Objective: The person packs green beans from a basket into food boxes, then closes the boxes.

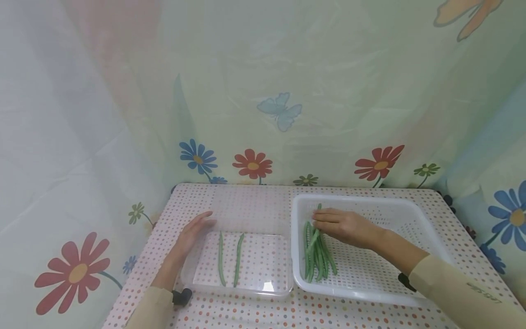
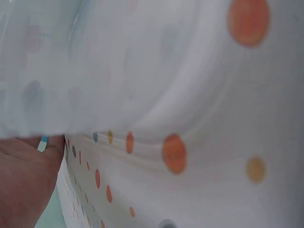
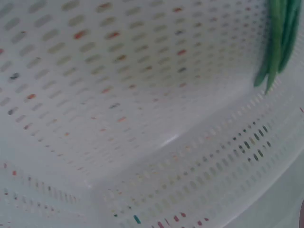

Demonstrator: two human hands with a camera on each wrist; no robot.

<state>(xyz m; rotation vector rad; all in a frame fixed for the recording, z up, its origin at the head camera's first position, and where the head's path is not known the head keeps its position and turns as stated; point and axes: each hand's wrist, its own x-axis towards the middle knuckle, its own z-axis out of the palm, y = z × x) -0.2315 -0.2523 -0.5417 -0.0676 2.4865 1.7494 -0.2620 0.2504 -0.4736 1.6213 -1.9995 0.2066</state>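
Observation:
In the head view, my right hand (image 1: 343, 226) is over the left end of a white perforated basket (image 1: 370, 294). Its fingertips pinch a green bean (image 1: 313, 242) at the top of a bunch of green beans (image 1: 320, 262); the thumb is hidden. Bean ends also appear in the right wrist view (image 3: 275, 47). My left hand (image 1: 191, 235) rests against the left wall of a clear plastic box (image 1: 246, 290), fingers extended. Two green beans, one on the left (image 1: 221, 260) and one on the right (image 1: 238, 260), lie apart and roughly parallel inside that box.
The box and the basket stand side by side on a table with a dotted cloth (image 1: 230, 310). A flowered curtain (image 1: 263, 137) hangs behind the table and along its sides. The basket's raised rim (image 1: 293, 237) stands between the two containers.

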